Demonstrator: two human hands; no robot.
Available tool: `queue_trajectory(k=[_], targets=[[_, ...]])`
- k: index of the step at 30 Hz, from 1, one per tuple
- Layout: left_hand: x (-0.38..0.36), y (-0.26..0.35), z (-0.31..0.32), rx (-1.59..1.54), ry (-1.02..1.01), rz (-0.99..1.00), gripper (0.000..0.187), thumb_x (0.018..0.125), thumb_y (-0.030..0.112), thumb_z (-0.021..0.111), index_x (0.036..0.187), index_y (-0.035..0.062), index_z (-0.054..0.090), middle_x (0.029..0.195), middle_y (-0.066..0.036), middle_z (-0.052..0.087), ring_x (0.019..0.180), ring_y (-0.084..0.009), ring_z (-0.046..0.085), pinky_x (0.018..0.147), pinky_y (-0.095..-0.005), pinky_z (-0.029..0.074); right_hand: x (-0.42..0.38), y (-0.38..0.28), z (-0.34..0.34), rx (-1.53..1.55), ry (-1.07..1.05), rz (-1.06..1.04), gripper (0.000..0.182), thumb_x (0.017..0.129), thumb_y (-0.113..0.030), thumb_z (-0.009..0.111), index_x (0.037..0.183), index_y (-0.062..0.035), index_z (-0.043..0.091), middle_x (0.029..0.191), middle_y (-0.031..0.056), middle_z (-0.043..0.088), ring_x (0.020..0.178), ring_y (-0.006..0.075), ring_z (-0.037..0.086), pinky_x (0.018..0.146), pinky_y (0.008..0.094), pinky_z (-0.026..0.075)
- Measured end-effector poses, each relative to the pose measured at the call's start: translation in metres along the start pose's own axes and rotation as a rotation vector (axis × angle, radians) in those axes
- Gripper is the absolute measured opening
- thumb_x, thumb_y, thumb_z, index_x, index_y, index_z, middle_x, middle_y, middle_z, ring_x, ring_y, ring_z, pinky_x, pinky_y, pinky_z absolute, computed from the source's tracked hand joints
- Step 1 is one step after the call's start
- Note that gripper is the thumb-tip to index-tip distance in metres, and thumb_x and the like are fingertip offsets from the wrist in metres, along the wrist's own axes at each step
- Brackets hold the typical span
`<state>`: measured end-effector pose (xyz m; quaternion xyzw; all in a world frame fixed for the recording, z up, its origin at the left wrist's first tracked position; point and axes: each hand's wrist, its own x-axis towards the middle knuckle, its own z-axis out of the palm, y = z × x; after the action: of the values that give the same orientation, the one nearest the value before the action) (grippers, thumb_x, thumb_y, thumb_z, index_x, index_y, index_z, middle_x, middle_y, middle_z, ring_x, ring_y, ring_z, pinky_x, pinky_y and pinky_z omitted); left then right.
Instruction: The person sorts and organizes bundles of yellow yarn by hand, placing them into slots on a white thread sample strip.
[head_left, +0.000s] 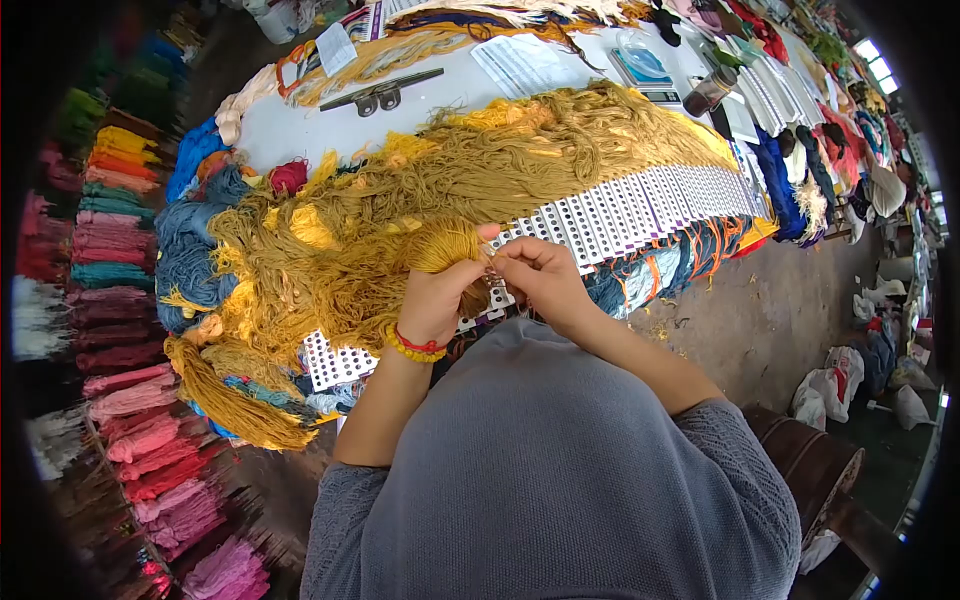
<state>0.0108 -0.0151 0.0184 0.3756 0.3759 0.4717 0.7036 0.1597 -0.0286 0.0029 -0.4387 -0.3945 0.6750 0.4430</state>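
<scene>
A bundle of golden yarn (446, 246) is held in my left hand (436, 300), whose fingers wrap round it. My right hand (541, 281) touches the left fingertips at the bundle's right side, its thumb and index finger pinched together; what lies between them is too small to make out. Under and behind both hands spreads a large heap of olive and gold yarn (380, 195). White cards with punched holes (640, 207) run in a row along the heap's front edge, and another punched card (338, 362) lies at the left.
Blue yarn (190, 250) is piled at the table's left end. Beyond the heap are a black metal clip bar (382, 92), papers (520, 62) and a dark jar (708, 92). Coloured skeins (150, 440) hang at the far left. A brown stool (805, 460) stands at the right.
</scene>
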Motion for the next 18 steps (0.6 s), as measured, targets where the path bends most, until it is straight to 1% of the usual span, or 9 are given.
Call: queue_trajectory(k=[4, 6, 9, 10, 12, 13, 15, 16, 18], targets=[[-0.001, 0.001, 0.002, 0.004, 0.018, -0.002, 0.033, 0.072, -0.004, 0.050, 0.105, -0.0031, 0.054, 0.092, -0.004, 0.057, 0.085, -0.0113, 0.052, 0.077, -0.0252, 0.041, 0.000, -0.003, 0.000, 0.060, 0.035, 0.059, 0.010, 0.081, -0.011, 0.057, 0.078, -0.0015, 0.057, 0.063, -0.0038, 0.052, 0.055, 0.0007, 0.044, 0.047, 0.0168, 0.035], [-0.002, 0.000, 0.006, 0.024, 0.066, 0.006, 0.032, 0.072, -0.004, 0.049, 0.104, -0.0034, 0.055, 0.090, -0.004, 0.057, 0.084, -0.0112, 0.052, 0.076, -0.0255, 0.041, -0.002, -0.004, 0.004, -0.047, 0.008, -0.030, 0.010, 0.081, -0.011, 0.057, 0.078, -0.0012, 0.058, 0.063, -0.0037, 0.053, 0.055, 0.0006, 0.043, 0.048, 0.0173, 0.035], [-0.002, -0.001, 0.001, 0.015, 0.037, -0.025, 0.028, 0.073, -0.002, 0.050, 0.101, -0.0041, 0.056, 0.089, -0.005, 0.058, 0.083, -0.0116, 0.052, 0.077, -0.0261, 0.041, 0.003, 0.009, -0.002, -0.190, -0.017, -0.089, 0.010, 0.081, -0.011, 0.057, 0.078, -0.0009, 0.058, 0.065, -0.0031, 0.054, 0.057, 0.0005, 0.043, 0.048, 0.0174, 0.035], [-0.002, -0.001, 0.001, 0.016, 0.038, -0.025, 0.028, 0.073, -0.002, 0.050, 0.101, -0.0041, 0.056, 0.089, -0.005, 0.058, 0.083, -0.0116, 0.052, 0.077, -0.0261, 0.041, 0.002, 0.006, -0.001, -0.189, -0.017, -0.089, 0.010, 0.081, -0.011, 0.057, 0.078, -0.0009, 0.058, 0.065, -0.0031, 0.054, 0.057, 0.0005, 0.043, 0.048, 0.0174, 0.035], [-0.001, -0.001, 0.001, 0.024, 0.034, 0.030, 0.024, 0.073, -0.001, 0.050, 0.097, -0.0049, 0.056, 0.085, -0.005, 0.058, 0.079, -0.0131, 0.054, 0.078, -0.0268, 0.041, -0.001, -0.003, 0.003, -0.121, 0.050, -0.052, 0.008, 0.079, -0.011, 0.056, 0.080, -0.0032, 0.058, 0.062, -0.0021, 0.052, 0.050, 0.0027, 0.042, 0.043, 0.0172, 0.033], [-0.001, -0.002, -0.001, 0.023, 0.033, 0.030, 0.024, 0.073, -0.001, 0.050, 0.097, -0.0049, 0.056, 0.085, -0.005, 0.058, 0.079, -0.0131, 0.054, 0.078, -0.0268, 0.041, -0.001, -0.006, 0.002, -0.121, 0.051, -0.052, 0.008, 0.079, -0.011, 0.056, 0.080, -0.0032, 0.058, 0.062, -0.0021, 0.052, 0.050, 0.0027, 0.042, 0.043, 0.0172, 0.033], [-0.001, -0.005, -0.009, -0.101, 0.024, -0.103, 0.027, 0.074, -0.001, 0.046, 0.100, -0.0048, 0.055, 0.094, -0.009, 0.058, 0.076, -0.0139, 0.054, 0.074, -0.0285, 0.044, 0.003, -0.011, -0.005, 0.280, 0.047, 0.194, 0.010, 0.080, -0.013, 0.054, 0.078, -0.0035, 0.058, 0.063, 0.0003, 0.055, 0.050, 0.0059, 0.043, 0.046, 0.0191, 0.034], [0.000, -0.007, -0.013, -0.101, 0.025, -0.104, 0.027, 0.074, -0.001, 0.046, 0.100, -0.0048, 0.055, 0.094, -0.009, 0.058, 0.076, -0.0139, 0.054, 0.074, -0.0285, 0.044, 0.006, -0.011, -0.010, 0.570, -0.011, 0.279, 0.017, 0.082, -0.019, 0.047, 0.084, -0.0056, 0.057, 0.056, -0.0007, 0.049, 0.043, 0.0083, 0.036, 0.043, 0.0204, 0.030], [0.002, -0.009, -0.021, -0.381, -0.091, -0.207, 0.028, 0.074, -0.001, 0.043, 0.099, -0.0061, 0.055, 0.089, -0.010, 0.058, 0.076, -0.0172, 0.056, 0.077, -0.0327, 0.046, 0.012, -0.004, -0.027, 1.018, -0.554, 0.151, 0.025, 0.086, -0.025, 0.040, 0.096, -0.0066, 0.054, 0.049, -0.0031, 0.037, 0.040, 0.0073, 0.029, 0.041, 0.0207, 0.026]])
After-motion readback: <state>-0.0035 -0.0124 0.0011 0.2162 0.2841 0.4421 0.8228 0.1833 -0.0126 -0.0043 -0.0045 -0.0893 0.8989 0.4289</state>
